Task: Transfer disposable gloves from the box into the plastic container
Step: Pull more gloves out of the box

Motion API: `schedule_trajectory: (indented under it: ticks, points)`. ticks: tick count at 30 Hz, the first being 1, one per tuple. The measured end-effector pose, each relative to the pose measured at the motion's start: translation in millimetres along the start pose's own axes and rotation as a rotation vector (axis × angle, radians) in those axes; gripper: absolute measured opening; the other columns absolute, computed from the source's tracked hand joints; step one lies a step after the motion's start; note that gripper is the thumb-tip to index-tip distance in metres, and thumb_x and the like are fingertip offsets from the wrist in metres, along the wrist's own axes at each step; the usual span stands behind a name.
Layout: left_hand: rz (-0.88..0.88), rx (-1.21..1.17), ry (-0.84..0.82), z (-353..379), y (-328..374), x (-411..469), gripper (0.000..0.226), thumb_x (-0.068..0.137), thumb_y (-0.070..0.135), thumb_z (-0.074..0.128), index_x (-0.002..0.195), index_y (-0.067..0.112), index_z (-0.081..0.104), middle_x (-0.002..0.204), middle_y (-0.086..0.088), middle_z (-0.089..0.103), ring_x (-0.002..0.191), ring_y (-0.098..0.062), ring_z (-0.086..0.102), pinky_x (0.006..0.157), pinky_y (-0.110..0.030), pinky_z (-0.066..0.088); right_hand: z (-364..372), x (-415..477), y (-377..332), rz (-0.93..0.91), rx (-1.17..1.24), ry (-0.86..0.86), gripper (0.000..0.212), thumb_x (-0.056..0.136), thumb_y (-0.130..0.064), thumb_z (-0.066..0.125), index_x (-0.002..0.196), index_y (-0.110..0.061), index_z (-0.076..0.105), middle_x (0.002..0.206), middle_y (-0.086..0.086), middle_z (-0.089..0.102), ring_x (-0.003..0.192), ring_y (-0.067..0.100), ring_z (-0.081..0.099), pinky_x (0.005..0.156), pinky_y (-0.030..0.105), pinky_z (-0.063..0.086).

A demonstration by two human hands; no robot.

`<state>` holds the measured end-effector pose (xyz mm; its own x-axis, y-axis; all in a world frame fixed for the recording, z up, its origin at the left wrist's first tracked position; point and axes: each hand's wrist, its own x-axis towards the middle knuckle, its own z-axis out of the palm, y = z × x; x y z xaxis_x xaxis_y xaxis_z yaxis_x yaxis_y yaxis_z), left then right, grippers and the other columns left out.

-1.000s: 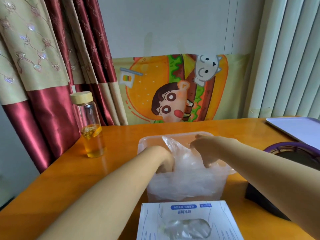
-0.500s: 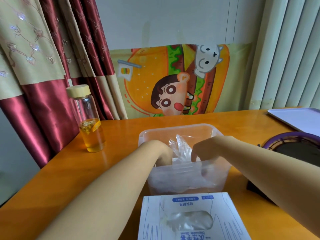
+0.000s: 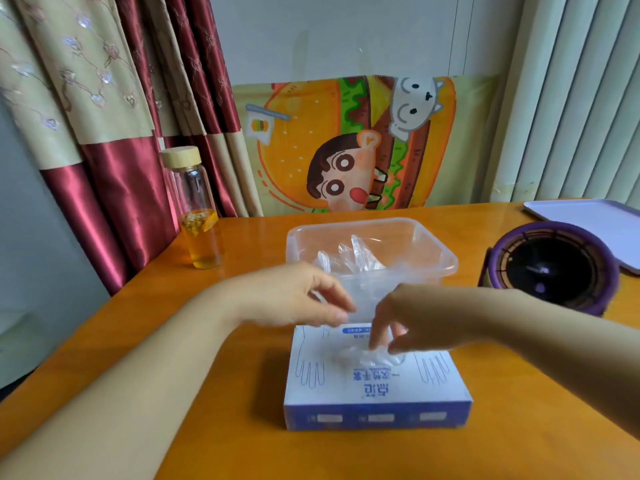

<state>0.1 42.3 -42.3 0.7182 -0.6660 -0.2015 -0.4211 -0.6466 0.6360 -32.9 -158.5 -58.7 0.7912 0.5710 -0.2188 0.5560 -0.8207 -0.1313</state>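
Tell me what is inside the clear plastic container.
Crumpled clear disposable gloves lie in the plastic container. Its near part is hidden behind the left hand and right hand, so their count cannot be told.

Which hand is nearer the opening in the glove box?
Right. The right hand pinches a glove at the glove box opening; the left hand hovers over the box's far edge.

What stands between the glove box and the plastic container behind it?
No object. The right hand pinches a clear disposable glove at the white-and-blue cardboard box; only the left hand hovers before the open clear plastic container.
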Motion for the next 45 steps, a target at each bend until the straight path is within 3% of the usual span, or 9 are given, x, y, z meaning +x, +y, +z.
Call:
schedule_trajectory:
  ticks: [5,8,11,19,29,32,37,42,45]
  points:
    - [-0.105,0.425,-0.097,44,-19,4,0.051,0.089,0.045,0.061,0.137,0.037,0.046,0.148,0.009,0.033,0.136,-0.012,0.031,0.112,-0.031,0.028,35,6,3,0.072,-0.027,0.025,0.03,0.091,-0.028,0.061,0.121,-0.033,0.063,0.107,-0.01,0.049,0.093,0.01,0.052,0.072,0.013,0.04]
    - [-0.125,0.354,-0.088,55,-24,1,0.046,0.091,0.044,0.059,0.135,0.04,0.047,0.157,0.009,0.016,0.143,-0.017,0.017,0.116,-0.037,0.02,46,10,4,0.104,0.015,0.09,0.023,0.09,-0.029,0.062,0.112,-0.033,0.069,0.11,-0.007,0.057,0.096,0.016,0.058,0.08,0.027,0.05]
    - [-0.141,0.361,-0.081,60,-23,0,0.036,0.092,0.044,0.056,0.128,0.038,0.054,0.159,0.011,0.011,0.145,-0.02,0.015,0.117,-0.044,0.02,49,12,-4,0.154,-0.029,0.101,0.021,0.093,-0.026,0.056,0.109,-0.026,0.07,0.109,-0.005,0.059,0.091,0.015,0.057,0.074,0.025,0.05]
    - [-0.139,0.338,-0.027,58,-24,-2,0.024,0.087,0.045,0.063,0.105,0.031,0.057,0.155,0.011,0.022,0.14,-0.014,0.022,0.114,-0.038,0.026,43,3,-13,0.141,-0.041,0.149,0.017,0.093,-0.029,0.058,0.107,-0.026,0.066,0.112,-0.007,0.058,0.09,0.012,0.057,0.073,0.016,0.046]
    - [-0.123,0.322,0.027,62,-32,1,0.073,0.083,0.05,0.066,0.145,0.033,0.031,0.153,0.01,0.026,0.137,-0.014,0.029,0.109,-0.035,0.033,43,2,-26,0.188,0.051,0.283,0.023,0.095,-0.035,0.053,0.116,-0.025,0.058,0.117,-0.006,0.06,0.091,0.011,0.056,0.074,0.018,0.047]
    - [-0.097,0.348,0.002,61,-38,3,0.077,0.085,0.052,0.064,0.148,0.031,0.026,0.155,0.011,0.022,0.14,-0.013,0.023,0.114,-0.035,0.027,50,-1,-17,0.277,0.093,0.303,0.033,0.088,-0.049,0.058,0.11,-0.025,0.064,0.113,-0.009,0.06,0.088,0.01,0.057,0.068,0.016,0.046]
    - [-0.132,0.349,-0.008,57,-30,5,0.078,0.082,0.05,0.068,0.147,0.033,0.029,0.151,0.009,0.027,0.137,-0.015,0.026,0.11,-0.036,0.032,48,5,-23,0.251,0.158,0.401,0.023,0.093,-0.036,0.056,0.105,-0.02,0.067,0.11,-0.001,0.066,0.089,0.017,0.062,0.074,0.027,0.053]
    - [-0.159,0.388,-0.046,54,-22,7,0.056,0.083,0.051,0.065,0.131,0.033,0.041,0.133,0.002,0.034,0.133,-0.024,0.029,0.102,-0.038,0.035,36,1,-40,0.169,0.021,0.536,0.022,0.099,-0.036,0.042,0.106,-0.02,0.056,0.107,-0.005,0.062,0.084,0.018,0.058,0.068,0.03,0.047]
    - [-0.155,0.427,-0.066,51,-22,9,0.074,0.085,0.052,0.064,0.146,0.029,0.029,0.148,0.001,0.027,0.137,-0.024,0.025,0.106,-0.038,0.032,27,-3,-32,0.162,0.013,0.65,0.024,0.098,-0.035,0.043,0.106,-0.017,0.057,0.104,-0.006,0.061,0.086,0.02,0.06,0.068,0.03,0.048]
